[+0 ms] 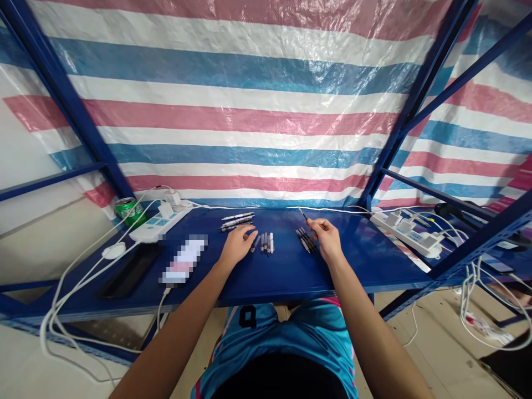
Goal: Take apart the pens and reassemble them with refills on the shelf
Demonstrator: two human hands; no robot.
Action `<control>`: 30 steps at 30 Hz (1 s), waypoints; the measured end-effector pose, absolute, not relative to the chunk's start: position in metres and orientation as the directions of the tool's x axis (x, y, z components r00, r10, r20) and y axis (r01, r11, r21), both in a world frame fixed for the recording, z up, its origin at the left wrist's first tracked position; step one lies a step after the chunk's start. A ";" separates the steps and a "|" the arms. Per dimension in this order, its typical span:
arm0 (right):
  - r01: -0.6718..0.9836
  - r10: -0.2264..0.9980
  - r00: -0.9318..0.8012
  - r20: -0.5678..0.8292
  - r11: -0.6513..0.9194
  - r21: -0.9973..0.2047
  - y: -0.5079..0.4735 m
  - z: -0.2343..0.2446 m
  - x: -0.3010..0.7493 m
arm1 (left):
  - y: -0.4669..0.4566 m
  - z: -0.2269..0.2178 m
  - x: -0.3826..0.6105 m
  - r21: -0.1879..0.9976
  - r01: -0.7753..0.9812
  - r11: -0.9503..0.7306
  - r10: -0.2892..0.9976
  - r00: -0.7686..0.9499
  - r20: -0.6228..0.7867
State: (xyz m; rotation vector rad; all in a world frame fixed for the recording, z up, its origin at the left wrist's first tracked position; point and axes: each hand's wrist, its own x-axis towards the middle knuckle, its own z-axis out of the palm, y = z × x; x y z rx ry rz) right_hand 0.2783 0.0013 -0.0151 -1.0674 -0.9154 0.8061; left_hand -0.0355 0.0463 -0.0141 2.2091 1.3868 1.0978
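Note:
My right hand (326, 237) pinches a slim dark pen part (303, 214) with a thin pale end, held tilted above the blue table (282, 277). Just below it lies a row of short dark pen parts (305, 240). My left hand (239, 244) rests on the tabletop with fingers loosely curved and the thumb apart, and nothing shows in it. Beside its fingertips is a group of short grey and white pen pieces (266, 243). Behind the left hand, several whole pens (236, 221) lie side by side.
A lit phone (185, 260) on a cable and a black flat object (131, 271) lie to the left. Power strips (160, 221) with plugs stand at both sides, near a green can (129, 210). White cables run along the back. Blue posts (415, 105) frame the striped sheet.

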 end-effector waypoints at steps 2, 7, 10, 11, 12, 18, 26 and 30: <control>0.212 0.850 0.445 0.282 0.205 -0.955 -0.003 -0.021 0.296 | 0.043 -0.012 -0.037 0.594 0.640 -0.488 0.866 0.267 0.423; 0.626 0.824 0.440 0.356 0.003 -0.780 -0.012 -0.034 0.317 | 0.020 0.001 -0.042 0.554 0.688 -0.469 0.883 0.364 0.295; 0.686 0.859 0.396 0.325 -0.041 -0.726 -0.011 -0.035 0.313 | 0.005 0.008 -0.044 0.563 0.684 -0.463 0.882 0.418 0.218; 0.702 0.869 0.381 0.315 -0.051 -0.710 -0.010 -0.035 0.312 | 0.002 0.009 -0.044 0.567 0.683 -0.461 0.880 0.433 0.194; 0.716 0.877 0.370 0.306 -0.059 -0.696 -0.010 -0.035 0.310 | -0.001 0.011 -0.043 0.571 0.681 -0.458 0.878 0.446 0.172; 0.744 0.888 0.316 0.333 -0.014 -0.668 -0.012 -0.036 0.308 | 0.003 0.010 -0.036 0.589 0.635 -0.500 0.847 0.500 0.180; 0.708 0.882 0.189 0.432 0.182 -0.682 -0.018 -0.040 0.306 | 0.020 0.006 -0.037 0.570 0.575 -0.587 0.786 0.572 0.232; 0.765 0.890 0.010 0.456 0.287 -0.577 -0.020 -0.044 0.305 | 0.023 0.009 -0.037 0.530 0.565 -0.632 0.755 0.602 0.258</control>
